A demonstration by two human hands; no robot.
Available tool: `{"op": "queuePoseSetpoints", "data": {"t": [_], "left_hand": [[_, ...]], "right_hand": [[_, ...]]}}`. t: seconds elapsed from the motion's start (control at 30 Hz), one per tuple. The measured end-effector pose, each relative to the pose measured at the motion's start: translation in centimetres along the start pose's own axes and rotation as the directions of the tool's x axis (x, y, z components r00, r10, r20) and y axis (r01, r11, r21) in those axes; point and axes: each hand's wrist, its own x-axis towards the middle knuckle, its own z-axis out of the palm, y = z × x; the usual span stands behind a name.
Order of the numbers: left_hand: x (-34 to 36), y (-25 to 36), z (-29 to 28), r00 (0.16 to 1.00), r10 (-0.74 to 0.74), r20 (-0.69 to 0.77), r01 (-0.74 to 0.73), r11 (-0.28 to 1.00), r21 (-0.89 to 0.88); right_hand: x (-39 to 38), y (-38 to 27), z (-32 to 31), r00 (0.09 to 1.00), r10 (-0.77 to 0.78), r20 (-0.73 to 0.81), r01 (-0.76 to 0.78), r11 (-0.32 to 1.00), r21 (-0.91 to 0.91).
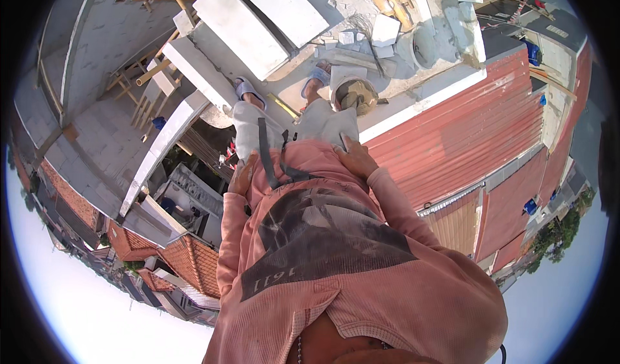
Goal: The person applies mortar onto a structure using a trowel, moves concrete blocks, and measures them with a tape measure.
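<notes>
The person stands on a concrete roof slab (413,99), left hand (243,175) and right hand (354,158) resting flat on the grey trousers (255,128) at the hips. Beside the right foot, near the slab's edge, sits a dusty bucket (356,95).

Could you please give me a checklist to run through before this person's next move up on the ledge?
1. Hands free: left hand and right hand rest empty on the thighs: ok.
2. Footing: sandals flat on the concrete ledge: ok.
3. Edge: open drop beside the left foot, no rail visible: not ok.
4. Clutter: round bucket close to the right foot: not ok.
5. White blocks ahead lying steady: cannot tell.
</notes>
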Motion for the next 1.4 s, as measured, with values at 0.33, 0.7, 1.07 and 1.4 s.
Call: {"op": "queuePoseSetpoints", "data": {"t": [0.33, 0.7, 1.07, 1.4], "left_hand": [[11.8, -1.7, -3.6, 0.87, -0.441, 0.221, 0.285, 0.816, 0.503], [23.1, -0.7, -0.5, 0.683, -0.616, -0.392, 0.716, 0.459, 0.526], [22.6, -2.8, 0.2, 0.72, -0.566, -0.401, 0.689, 0.515, 0.51], [22.3, -1.6, 0.0, 0.717, -0.566, -0.407, 0.696, 0.548, 0.464]], "right_hand": [[6.7, 0.1, 8.6, 0.932, 0.277, -0.235, -0.269, 0.961, 0.064], [17.2, -5.9, 11.8, 0.914, 0.406, -0.024, -0.389, 0.856, -0.341], [24.2, -6.2, 13.8, 0.833, 0.534, -0.141, -0.508, 0.641, -0.575], [26.4, -8.3, 12.9, 0.807, 0.57, -0.157, -0.53, 0.579, -0.62]]}}
